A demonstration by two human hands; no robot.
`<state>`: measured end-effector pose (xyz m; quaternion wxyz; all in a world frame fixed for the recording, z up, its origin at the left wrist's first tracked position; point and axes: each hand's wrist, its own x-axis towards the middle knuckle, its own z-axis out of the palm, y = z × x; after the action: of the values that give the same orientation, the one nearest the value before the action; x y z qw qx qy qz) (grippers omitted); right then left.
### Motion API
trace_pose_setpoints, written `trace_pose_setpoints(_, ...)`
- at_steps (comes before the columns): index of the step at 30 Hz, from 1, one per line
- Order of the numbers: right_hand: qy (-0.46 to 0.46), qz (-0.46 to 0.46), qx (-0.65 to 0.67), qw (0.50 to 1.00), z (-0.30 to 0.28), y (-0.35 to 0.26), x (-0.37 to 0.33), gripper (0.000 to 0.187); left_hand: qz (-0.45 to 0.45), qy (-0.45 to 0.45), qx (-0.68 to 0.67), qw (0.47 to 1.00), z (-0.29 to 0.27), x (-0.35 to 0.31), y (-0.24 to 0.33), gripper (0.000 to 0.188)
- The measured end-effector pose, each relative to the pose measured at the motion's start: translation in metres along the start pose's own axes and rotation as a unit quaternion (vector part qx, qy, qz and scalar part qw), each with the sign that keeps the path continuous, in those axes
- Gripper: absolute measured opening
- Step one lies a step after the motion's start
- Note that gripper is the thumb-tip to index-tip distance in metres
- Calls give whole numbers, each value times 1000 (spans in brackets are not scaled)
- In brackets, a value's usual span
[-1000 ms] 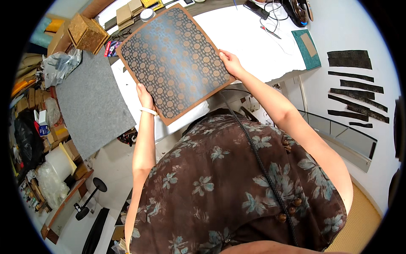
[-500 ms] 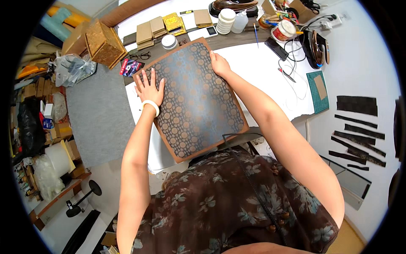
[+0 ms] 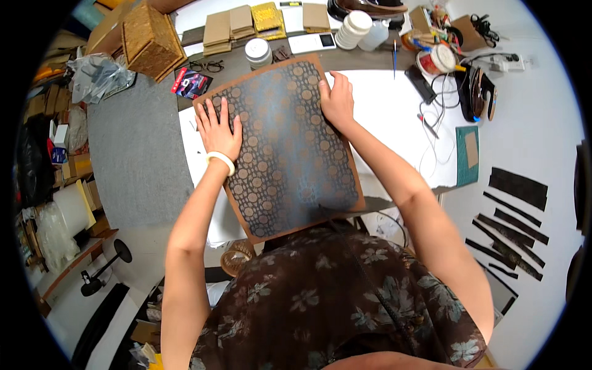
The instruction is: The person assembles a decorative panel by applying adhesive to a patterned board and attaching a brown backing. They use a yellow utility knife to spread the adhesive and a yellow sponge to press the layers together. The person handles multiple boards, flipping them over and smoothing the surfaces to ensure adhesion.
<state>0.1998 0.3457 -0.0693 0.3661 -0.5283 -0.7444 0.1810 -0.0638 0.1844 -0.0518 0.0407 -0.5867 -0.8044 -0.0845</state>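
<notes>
A rectangular panel, brown at the rim with a dark blue-grey pattern of round spots, lies tilted at the near edge of the table and reaches toward my body. My left hand, with a pale bangle at the wrist, rests flat on its upper left part, fingers spread. At the upper right edge is my right hand. Its thumb touches the panel's rim, and its fingers stand apart from the thumb, outside the edge over white paper.
Behind the panel are a white-lidded jar, eyeglasses, brown card stacks and a white ribbed bottle. Cables and a green cutting mat lie right. A cork-like box stands left. Dark strips hang on the wall.
My right hand has loosened from the panel's edge, its fingers now showing outside it. My left hand stays flat on the panel. The whole view has shifted slightly.
</notes>
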Motion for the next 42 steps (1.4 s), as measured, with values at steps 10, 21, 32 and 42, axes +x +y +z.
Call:
trace_pose_setpoints(10,-177,193,77,962,76,13,134,25,158,-130,-102,973,-38,-71,99,66)
trace_pose_setpoints(21,-227,-83,-88,966,-52,-21,-74,72,93,-150,-87,981,-43,-102,37,68)
trace_pose_setpoints(32,-188,-78,-81,976,-45,-28,-70,65,106,-124,-90,982,-37,-99,25,68)
trace_pose_setpoints(42,-240,-240,-215,916,-33,-48,-68,73,51,-96,-43,993,-23,-81,24,78)
